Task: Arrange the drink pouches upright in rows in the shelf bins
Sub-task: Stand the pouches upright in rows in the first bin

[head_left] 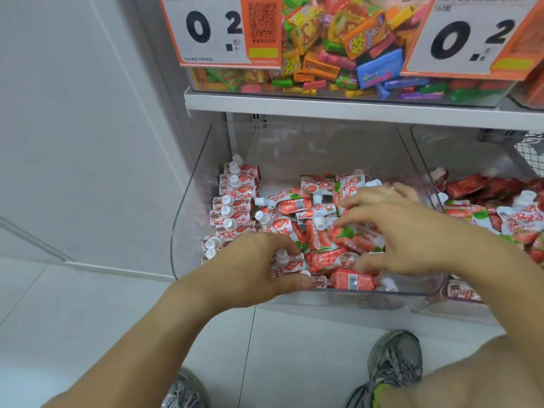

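A: What does the view show?

B: A clear bin (188,219) on the lower shelf, holding strawberry-printed pouches (321,231) with white spouts. Both hands reach into it from the front.

A: State of the left hand (253,266)?

B: Fingers curled down over the bin's front rim, thumb and fingers closed round one pouch (287,265) that stands with its spout up just past the knuckles.

A: And the right hand (406,231)?

B: Spread wide, fingers slightly bent, hovering over or lightly touching the loose heap; whether the fingertips make contact cannot be told. It holds nothing.

A: Where do the pouches lie relative to the hands?

B: Beyond and to the left of the left hand, a row (235,201) of pouches stands upright along the bin's left wall, spouts up. Between the two hands and under the right palm, pouches lie jumbled on their sides, some with barcodes showing. To the right of the right hand, past the bin wall, a second bin (421,160) holds more pouches, also in a heap.

A: Surroundings?

B: Above the hands, a shelf (323,107) carries a bin of mixed sweets (338,45) with two price cards (212,30). Below the wrists are a tiled floor (88,304) and two grey shoes (394,363).
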A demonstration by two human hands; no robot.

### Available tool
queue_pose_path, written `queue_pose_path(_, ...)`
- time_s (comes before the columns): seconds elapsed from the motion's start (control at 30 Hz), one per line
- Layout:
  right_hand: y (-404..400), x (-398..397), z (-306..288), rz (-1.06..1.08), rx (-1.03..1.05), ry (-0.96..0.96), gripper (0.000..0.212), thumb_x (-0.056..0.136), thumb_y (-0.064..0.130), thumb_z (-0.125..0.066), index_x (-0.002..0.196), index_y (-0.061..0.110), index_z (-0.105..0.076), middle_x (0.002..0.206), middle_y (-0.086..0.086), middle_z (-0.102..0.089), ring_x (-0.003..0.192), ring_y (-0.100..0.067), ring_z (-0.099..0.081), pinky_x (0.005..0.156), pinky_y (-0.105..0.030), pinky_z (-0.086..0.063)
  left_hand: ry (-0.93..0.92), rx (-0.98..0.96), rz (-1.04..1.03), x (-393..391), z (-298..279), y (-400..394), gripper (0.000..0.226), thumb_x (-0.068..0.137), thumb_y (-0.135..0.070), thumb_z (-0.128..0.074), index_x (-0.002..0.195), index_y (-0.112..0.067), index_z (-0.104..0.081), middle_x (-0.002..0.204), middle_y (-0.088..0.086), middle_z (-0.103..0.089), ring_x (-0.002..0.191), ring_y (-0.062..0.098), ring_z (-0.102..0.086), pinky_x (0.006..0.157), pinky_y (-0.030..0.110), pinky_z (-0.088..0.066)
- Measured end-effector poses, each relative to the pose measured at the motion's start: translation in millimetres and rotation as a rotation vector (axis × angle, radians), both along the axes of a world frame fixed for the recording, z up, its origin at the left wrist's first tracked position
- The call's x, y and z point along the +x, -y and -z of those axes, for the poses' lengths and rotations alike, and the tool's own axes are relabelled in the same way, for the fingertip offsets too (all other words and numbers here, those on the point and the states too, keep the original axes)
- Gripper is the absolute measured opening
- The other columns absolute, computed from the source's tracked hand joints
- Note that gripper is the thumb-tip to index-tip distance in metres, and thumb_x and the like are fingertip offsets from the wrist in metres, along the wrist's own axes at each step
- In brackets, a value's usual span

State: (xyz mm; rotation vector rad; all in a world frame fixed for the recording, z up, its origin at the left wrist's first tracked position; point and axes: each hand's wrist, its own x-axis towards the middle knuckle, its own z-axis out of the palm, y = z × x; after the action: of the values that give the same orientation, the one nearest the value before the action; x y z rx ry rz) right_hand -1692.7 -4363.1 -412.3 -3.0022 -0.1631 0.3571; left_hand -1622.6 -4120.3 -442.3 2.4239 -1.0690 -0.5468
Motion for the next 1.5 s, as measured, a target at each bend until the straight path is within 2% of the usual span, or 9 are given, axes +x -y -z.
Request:
queue_pose_path(0.27, 3.5, -1.0, -5.4, 0.132, 0.073, 0.059, 0.068, 0.064, 0.064, -0.08, 0.124, 0.046, -0.053, 0.122, 0.014, -0.039, 0.113, -0.012, -0.048, 0.094, -0.035, -0.048, -0.018, -0.005, 0.047, -3.3, 2.0, 12.3, 0.056, 0.07, -0.069, -0.067, 0.114, -0.034, -0.064, 0.108, -0.02, -0.063, 0.095, -0.001, -0.058, 0.082, 0.017, -0.048)
queue_pose_path(0.43, -10.6, 2.5, 1.4, 0.056, -0.035, 0.022, 0.067, 0.061, 0.077, -0.071, 0.122, 0.051, -0.059, 0.15, 0.015, -0.03, 0.141, -0.014, -0.022, 0.118, -0.062, -0.006, -0.132, -0.067, 0.029, 6.5, 5.7, 10.6, 0.034, 0.076, -0.059, -0.07, 0.099, -0.034, -0.071, 0.097, -0.018, -0.069, 0.09, 0.003, -0.064, 0.083, 0.032, -0.053)
queue_pose_path(0.63, 2.0, 7.4, 7.0, 0.017, 0.123, 0.069, 0.031, 0.081, 0.057, -0.07, 0.108, 0.043, -0.067, 0.151, 0.019, -0.039, 0.149, -0.012, -0.017, 0.118, -0.061, 0.008, -0.131, -0.073, 0.041, 11.2, 0.5, 7.2, 0.041, 0.073, -0.056, -0.074, 0.106, -0.032, -0.068, 0.095, -0.02, -0.068, 0.085, -0.002, -0.063, 0.077, 0.021, -0.053)
queue_pose_path(0.8, 5.0, 0.9, -2.7, 0.116, 0.44, 0.172, 0.027, 0.082, 0.055, -0.064, 0.105, 0.046, -0.056, 0.135, 0.019, -0.058, 0.135, -0.002, -0.044, 0.119, -0.04, -0.026, -0.251, -0.076, -0.004, 13.8, -2.0, 6.9, 0.069, 0.061, -0.065, -0.074, 0.118, -0.029, -0.06, 0.111, -0.018, -0.066, 0.103, -0.005, -0.062, 0.09, 0.021, -0.052)
queue_pose_path(0.9, 1.7, -1.3, -10.7, 0.198, 0.68, 0.337, 0.022, 0.089, 0.043, -0.064, 0.108, 0.034, -0.056, 0.096, 0.02, -0.07, 0.092, 0.005, -0.065, 0.078, -0.016, -0.049, -0.093, -0.195, -0.137, 15.1, -9.3, 4.0, 0.046, 0.072, -0.059, -0.071, 0.105, -0.026, -0.065, 0.093, -0.014, -0.068, 0.085, -0.003, -0.065, 0.079, 0.023, -0.055)
queue_pose_path(1.0, -6.6, 0.7, -12.7, 0.245, 0.81, 0.417, 0.025, 0.09, 0.045, -0.061, 0.11, 0.029, -0.058, 0.099, 0.02, -0.069, 0.09, -0.001, -0.069, 0.072, -0.02, -0.055, 0.297, -0.255, -0.288, 26.5, -15.9, 2.2, 0.033, 0.081, -0.038, -0.074, 0.108, -0.023, -0.062, 0.094, -0.013, -0.058, 0.081, 0.002, -0.057, 0.074, 0.017, -0.047)
queue_pose_path(1.13, -22.8, 4.4, -7.4, 0.295, 0.917, 0.363, 0.031, 0.08, 0.046, -0.07, 0.103, 0.026, -0.069, 0.091, 0.011, -0.074, 0.07, -0.008, -0.073, 0.051, -0.024, -0.056, 0.332, -0.07, -0.268, 39.9, -4.3, 8.7, 0.038, 0.08, -0.029, -0.077, 0.114, -0.017, -0.066, 0.106, 0.0, -0.066, 0.093, 0.017, -0.062, 0.077, 0.026, -0.045)
queue_pose_path(1.27, -30.5, 13.1, 5.1, 0.28, 0.805, 0.335, 0.033, 0.07, 0.047, -0.081, 0.093, 0.025, -0.073, 0.085, 0.013, -0.074, 0.074, -0.003, -0.071, 0.065, -0.02, -0.056, 0.308, -0.096, -0.265, 47.3, -4.3, 12.4, 0.02, 0.075, -0.024, -0.081, 0.092, -0.018, -0.073, 0.071, -0.01, -0.058, 0.063, 0.006, -0.054, 0.06, 0.023, -0.041)
queue_pose_path(1.5, -45.5, 29.6, 14.5, 0.171, 0.607, 0.292, 0.023, 0.068, 0.039, -0.088, 0.08, 0.024, -0.074, 0.077, 0.01, -0.072, 0.074, -0.004, -0.065, 0.071, -0.028, -0.054, 0.298, -0.345, -0.362, 53.0, -7.6, 10.4, 0.018, 0.077, -0.031, -0.08, 0.09, -0.021, -0.072, 0.08, -0.01, -0.064, 0.07, 0.0, -0.058, 0.066, 0.012, -0.045)
